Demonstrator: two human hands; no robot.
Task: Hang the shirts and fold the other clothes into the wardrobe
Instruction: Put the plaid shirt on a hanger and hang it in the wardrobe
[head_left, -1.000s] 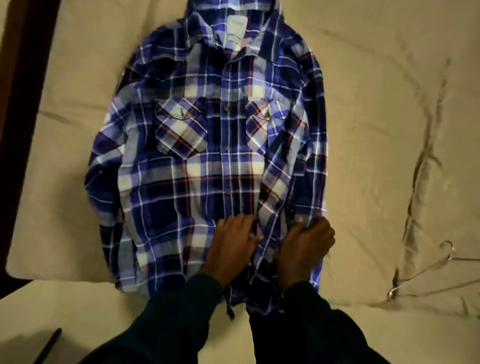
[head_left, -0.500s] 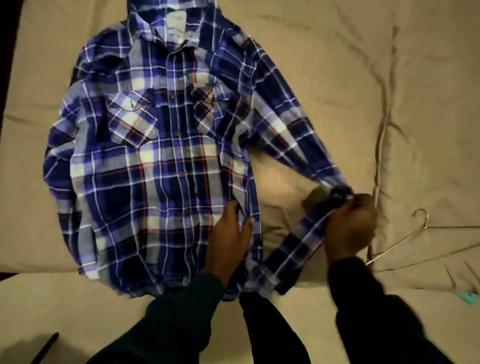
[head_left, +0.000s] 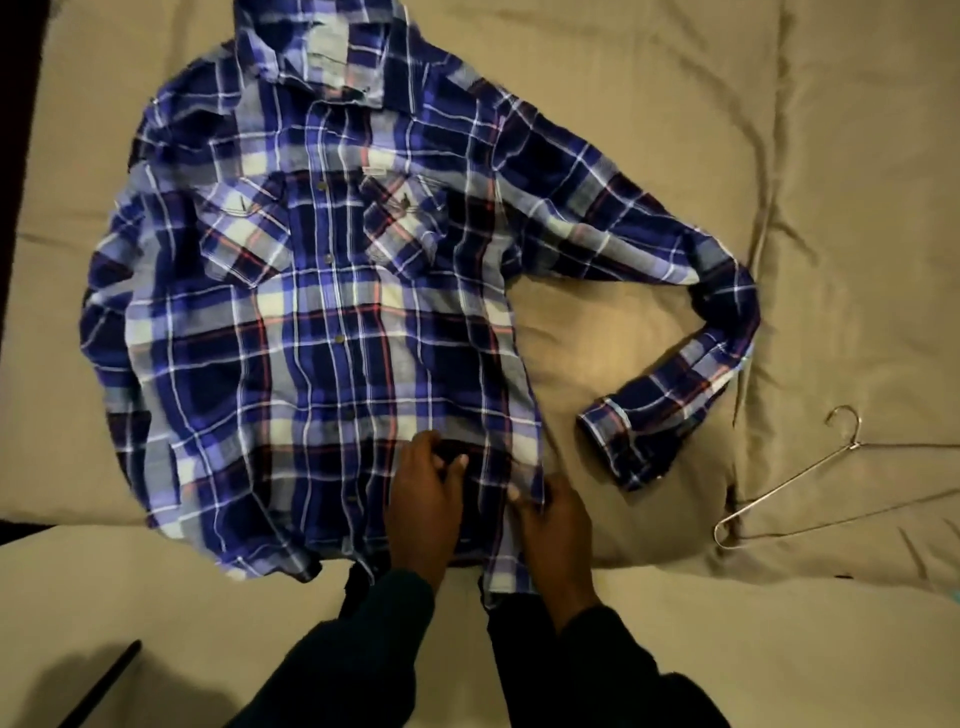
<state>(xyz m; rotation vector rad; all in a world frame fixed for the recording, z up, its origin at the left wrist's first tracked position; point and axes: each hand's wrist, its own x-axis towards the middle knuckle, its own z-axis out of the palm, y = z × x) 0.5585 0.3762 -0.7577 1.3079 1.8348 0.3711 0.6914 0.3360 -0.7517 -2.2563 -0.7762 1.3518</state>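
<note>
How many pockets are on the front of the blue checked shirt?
2. One chest pocket is left of the button line on the blue checked shirt, one chest pocket is right of it. Any lower ones may be hidden.

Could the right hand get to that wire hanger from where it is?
Probably yes. The right hand pinches the plaid shirt hem, and only bare bedding lies between it and the wire hanger off to its right.
</note>
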